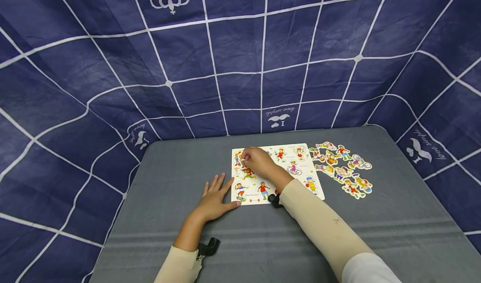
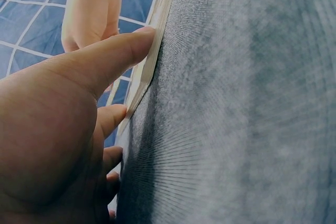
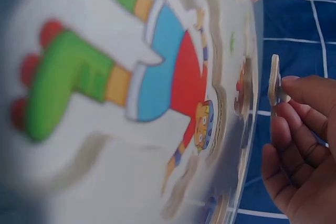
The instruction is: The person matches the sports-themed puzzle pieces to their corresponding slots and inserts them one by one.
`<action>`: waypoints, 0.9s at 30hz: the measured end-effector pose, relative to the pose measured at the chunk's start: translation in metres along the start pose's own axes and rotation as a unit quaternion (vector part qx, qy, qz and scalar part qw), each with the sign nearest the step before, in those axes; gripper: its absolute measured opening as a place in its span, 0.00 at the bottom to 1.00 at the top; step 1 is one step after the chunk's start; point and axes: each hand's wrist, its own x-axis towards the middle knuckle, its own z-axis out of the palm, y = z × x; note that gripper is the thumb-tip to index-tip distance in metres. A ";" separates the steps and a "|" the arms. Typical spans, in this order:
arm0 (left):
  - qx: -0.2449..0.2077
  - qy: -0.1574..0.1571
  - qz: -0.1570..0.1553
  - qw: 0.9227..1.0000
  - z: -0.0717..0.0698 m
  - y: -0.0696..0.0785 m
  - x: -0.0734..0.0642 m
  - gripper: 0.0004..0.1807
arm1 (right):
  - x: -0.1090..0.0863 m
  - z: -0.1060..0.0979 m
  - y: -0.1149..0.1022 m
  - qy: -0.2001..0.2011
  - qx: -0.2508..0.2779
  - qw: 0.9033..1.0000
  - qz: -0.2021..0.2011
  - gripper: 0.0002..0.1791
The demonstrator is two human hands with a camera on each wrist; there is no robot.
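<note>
A white wooden puzzle board (image 1: 310,170) printed with children playing sports lies on the grey table. My right hand (image 1: 259,162) is over its upper left part, pinching a thin puzzle piece (image 3: 273,80) between thumb and fingers. That piece shows edge-on in the right wrist view, so its picture is hidden. My left hand (image 1: 213,201) lies at the board's left side with fingers spread and straight. Its thumb (image 2: 139,43) touches the board's edge near the lower left corner. A printed roller skater (image 3: 178,82) fills much of the right wrist view.
Several loose puzzle pieces, among them a cyclist piece (image 1: 359,162), lie on the table to the right of the board. The grey cloth-covered table (image 1: 180,166) is enclosed at the back and sides by a blue curtain (image 1: 240,91) with white grid lines.
</note>
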 end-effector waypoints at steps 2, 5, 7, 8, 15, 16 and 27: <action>-0.001 0.003 0.002 1.000 0.000 0.000 0.000 0.49 | 0.003 0.001 -0.001 -0.003 -0.009 1.000 -0.006 0.04; 0.001 -0.002 0.000 1.000 0.000 0.000 0.000 0.49 | 0.008 0.002 -0.001 -0.009 -0.020 1.000 -0.015 0.04; 0.001 -0.001 -0.001 1.000 0.000 0.000 0.000 0.50 | 0.010 0.004 -0.001 -0.011 -0.028 0.999 -0.017 0.04; 0.002 -0.002 -0.002 1.000 0.000 0.000 0.001 0.50 | 0.011 0.005 -0.001 -0.012 -0.034 0.999 -0.017 0.04; 0.003 0.008 0.001 1.000 0.000 0.000 0.001 0.49 | 0.018 0.008 0.002 -0.021 -0.065 0.998 -0.009 0.03; 0.002 0.008 0.002 1.000 0.000 0.000 0.001 0.49 | 0.019 0.009 0.002 -0.022 -0.067 0.997 -0.009 0.03; 0.005 0.007 0.004 1.000 0.000 0.000 0.000 0.49 | 0.029 0.014 -0.001 -0.025 -0.068 0.997 0.000 0.01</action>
